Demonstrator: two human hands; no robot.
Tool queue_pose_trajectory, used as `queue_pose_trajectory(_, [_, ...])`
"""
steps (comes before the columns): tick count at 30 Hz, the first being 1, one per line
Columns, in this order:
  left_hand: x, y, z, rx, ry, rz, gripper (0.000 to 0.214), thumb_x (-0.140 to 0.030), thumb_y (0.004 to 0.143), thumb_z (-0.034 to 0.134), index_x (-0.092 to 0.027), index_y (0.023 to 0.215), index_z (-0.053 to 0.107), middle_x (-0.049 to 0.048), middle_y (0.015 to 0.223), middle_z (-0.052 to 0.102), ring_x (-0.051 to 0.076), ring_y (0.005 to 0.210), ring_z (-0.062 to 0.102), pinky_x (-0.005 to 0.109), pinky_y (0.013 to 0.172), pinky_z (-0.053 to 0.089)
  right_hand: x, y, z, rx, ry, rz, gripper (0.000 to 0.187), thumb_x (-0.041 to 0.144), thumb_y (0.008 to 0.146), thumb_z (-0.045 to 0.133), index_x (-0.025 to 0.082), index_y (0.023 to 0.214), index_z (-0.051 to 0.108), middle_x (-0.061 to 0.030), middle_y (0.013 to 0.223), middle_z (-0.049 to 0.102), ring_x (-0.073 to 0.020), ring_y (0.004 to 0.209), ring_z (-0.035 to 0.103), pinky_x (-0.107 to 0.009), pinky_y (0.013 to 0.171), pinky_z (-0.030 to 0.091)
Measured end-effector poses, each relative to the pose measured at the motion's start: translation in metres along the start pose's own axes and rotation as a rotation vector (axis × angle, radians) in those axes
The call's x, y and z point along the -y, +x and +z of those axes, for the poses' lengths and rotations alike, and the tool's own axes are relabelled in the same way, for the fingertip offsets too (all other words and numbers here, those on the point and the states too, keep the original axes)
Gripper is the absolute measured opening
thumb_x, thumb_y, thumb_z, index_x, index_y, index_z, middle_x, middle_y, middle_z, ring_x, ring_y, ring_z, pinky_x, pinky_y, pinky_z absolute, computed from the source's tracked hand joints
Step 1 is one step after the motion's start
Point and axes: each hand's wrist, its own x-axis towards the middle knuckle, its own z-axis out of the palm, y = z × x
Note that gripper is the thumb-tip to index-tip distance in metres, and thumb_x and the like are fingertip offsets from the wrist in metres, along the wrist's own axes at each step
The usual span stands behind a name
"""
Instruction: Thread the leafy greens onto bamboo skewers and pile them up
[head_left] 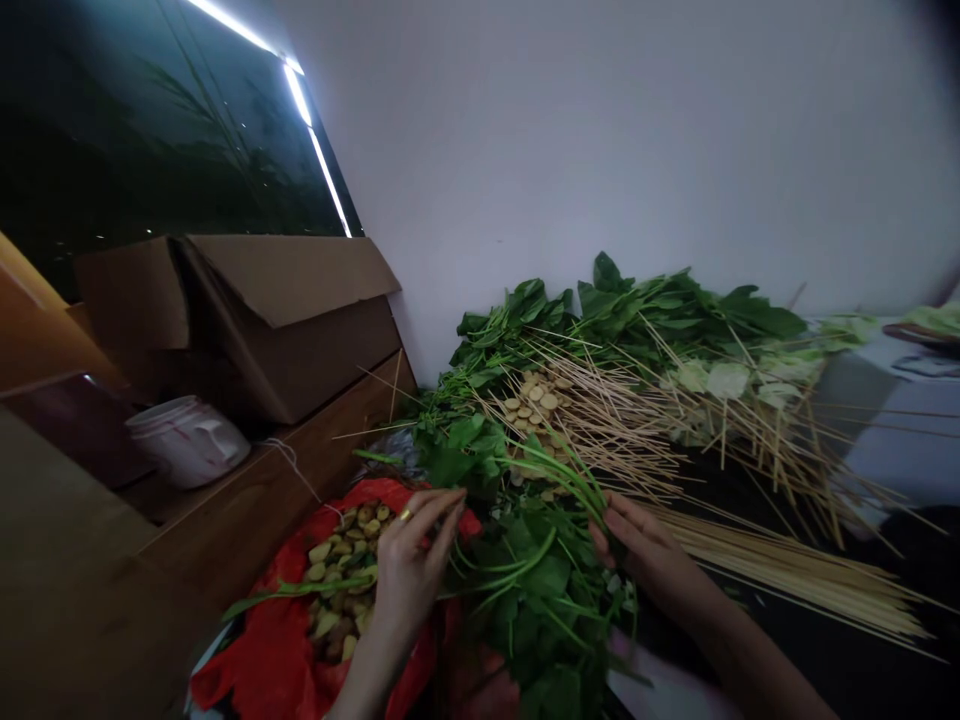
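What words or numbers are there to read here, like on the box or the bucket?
No text here can be read.
Box: no print shows on it.
Bucket: it has red marks, too blurred to read.

There is one view, from a camera worn on the person's head. It looks forward and down along the forearms, which come in from the bottom edge. The left hand and the right hand lie low in the middle of the frame, close to the lens, with the leafy greens between them. The dark desk runs away to the right. Farther off, the white wall fills the upper right part. The left side takes in a cardboard box and a dark window. The lens is wide, so straight edges bend near the borders.
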Motion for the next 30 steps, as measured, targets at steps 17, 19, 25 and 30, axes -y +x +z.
queue_pose_trajectory(17, [-0.006, 0.025, 0.032, -0.003, 0.264, 0.232, 0.014, -0.020, 0.091, 0.059, -0.023, 0.099, 0.069, 0.0057, 0.098, 0.071, 0.021, 0.094, 0.058, 0.037, 0.083, 0.046, -0.005, -0.002, -0.002, -0.033, -0.094, -0.012, 0.033, 0.051, 0.094, 0.051, 0.019, 0.085, 0.053, 0.0032, 0.065, 0.053, -0.0100, 0.055, 0.045, -0.024, 0.056, 0.033])
queue_pose_trajectory(19, [-0.007, 0.024, 0.028, 0.005, 0.289, 0.239, 0.012, -0.020, 0.090, 0.059, -0.022, 0.098, 0.068, 0.0052, 0.098, 0.072, 0.021, 0.096, 0.059, 0.038, 0.086, 0.043, -0.006, 0.000, -0.004, -0.089, -0.099, -0.041, 0.032, 0.052, 0.093, 0.053, 0.019, 0.089, 0.053, 0.0036, 0.064, 0.054, -0.0101, 0.055, 0.045, -0.024, 0.056, 0.034])
queue_pose_trajectory(25, [-0.004, 0.023, 0.029, 0.141, 0.386, 0.207, 0.016, -0.021, 0.089, 0.056, -0.023, 0.097, 0.070, 0.0051, 0.089, 0.072, 0.024, 0.092, 0.059, 0.040, 0.084, 0.040, -0.004, 0.001, -0.003, -0.108, -0.149, -0.040, 0.032, 0.051, 0.091, 0.055, 0.020, 0.097, 0.050, 0.0061, 0.058, 0.052, -0.0098, 0.051, 0.043, -0.023, 0.053, 0.031])
queue_pose_trajectory(30, [0.014, 0.024, 0.035, 0.086, 0.059, -0.124, 0.020, -0.022, 0.086, 0.048, -0.020, 0.072, 0.062, 0.0024, 0.075, 0.065, 0.020, 0.078, 0.060, 0.032, 0.073, 0.045, 0.002, -0.001, 0.004, -0.078, -0.189, -0.041, 0.035, 0.053, 0.088, 0.057, 0.020, 0.094, 0.050, 0.0054, 0.060, 0.052, -0.0103, 0.051, 0.044, -0.023, 0.052, 0.033])
